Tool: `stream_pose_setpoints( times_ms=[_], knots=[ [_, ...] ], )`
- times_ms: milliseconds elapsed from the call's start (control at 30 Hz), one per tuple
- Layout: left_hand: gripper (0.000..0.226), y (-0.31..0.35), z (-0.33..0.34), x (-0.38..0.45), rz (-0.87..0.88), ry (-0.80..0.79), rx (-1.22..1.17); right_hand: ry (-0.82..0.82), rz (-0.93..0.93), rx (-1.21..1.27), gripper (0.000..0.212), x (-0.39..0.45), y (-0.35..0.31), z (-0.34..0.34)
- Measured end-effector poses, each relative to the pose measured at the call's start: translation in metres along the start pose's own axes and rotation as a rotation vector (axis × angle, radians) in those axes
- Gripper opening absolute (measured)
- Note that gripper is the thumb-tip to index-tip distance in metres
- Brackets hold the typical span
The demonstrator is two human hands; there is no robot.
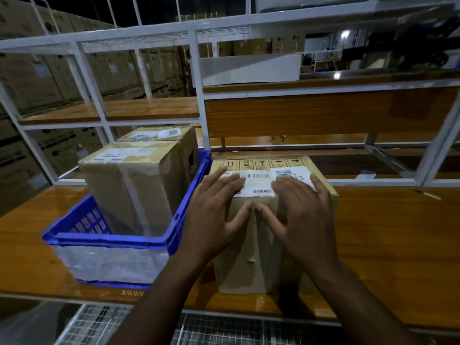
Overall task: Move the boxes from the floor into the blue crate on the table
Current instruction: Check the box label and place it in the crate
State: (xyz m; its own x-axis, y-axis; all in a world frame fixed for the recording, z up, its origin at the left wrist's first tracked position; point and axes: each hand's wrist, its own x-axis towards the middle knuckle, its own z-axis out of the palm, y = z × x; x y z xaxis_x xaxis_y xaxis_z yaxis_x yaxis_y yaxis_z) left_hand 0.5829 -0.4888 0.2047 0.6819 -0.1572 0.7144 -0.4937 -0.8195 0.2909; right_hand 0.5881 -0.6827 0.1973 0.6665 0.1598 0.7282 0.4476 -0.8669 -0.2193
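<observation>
A cardboard box (258,245) with shipping labels stands upright on the wooden worktop (388,235), just beside the right wall of the blue crate (174,227). The left hand (214,217) and right hand (301,217) lie spread over its near top edge, fingers straight and released, gripping nothing; whether the palms press the box is hard to tell. Two more boxes already sit in the crate: the nearer box (134,185) and the farther box (171,138) behind it, touching
</observation>
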Motion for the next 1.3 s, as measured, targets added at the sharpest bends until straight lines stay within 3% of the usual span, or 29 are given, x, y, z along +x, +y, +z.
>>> stream_pose_setpoints(
  times_ms=[267, 400, 500, 567, 667, 1000, 1167, 1300],
  knots=[
    [0.047, -0.007, 0.011, 0.0, 0.026, 0.08, 0.057, 0.025, 0.007, 0.013, 0.054, 0.0, 0.003, 0.003],
    [0.045, -0.004, 0.002, 0.013, 0.06, 0.074, 0.09, -0.042, -0.012, -0.031, 0.065, 0.013, 0.01, -0.01],
    [0.059, -0.002, -0.008, 0.03, 0.029, -0.027, 0.123, -0.189, 0.036, -0.155, 0.096, 0.028, 0.016, -0.023],
    [0.081, -0.006, -0.008, 0.036, -0.02, -0.153, 0.176, -0.292, 0.126, -0.201, 0.115, 0.036, 0.022, -0.029],
    [0.098, -0.016, -0.004, 0.036, -0.006, -0.223, 0.237, -0.322, 0.141, -0.272, 0.124, 0.04, 0.025, -0.029],
    [0.103, -0.02, -0.007, 0.036, -0.117, -0.209, 0.153, -0.352, 0.139, -0.321, 0.123, 0.046, 0.025, -0.027],
    [0.122, -0.03, -0.009, 0.028, -0.115, -0.317, 0.069, -0.177, 0.065, -0.23, 0.103, 0.021, 0.041, -0.018],
    [0.121, -0.031, -0.01, 0.023, -0.101, -0.292, 0.037, -0.063, 0.028, -0.155, 0.092, 0.013, 0.047, -0.012]
  ],
)
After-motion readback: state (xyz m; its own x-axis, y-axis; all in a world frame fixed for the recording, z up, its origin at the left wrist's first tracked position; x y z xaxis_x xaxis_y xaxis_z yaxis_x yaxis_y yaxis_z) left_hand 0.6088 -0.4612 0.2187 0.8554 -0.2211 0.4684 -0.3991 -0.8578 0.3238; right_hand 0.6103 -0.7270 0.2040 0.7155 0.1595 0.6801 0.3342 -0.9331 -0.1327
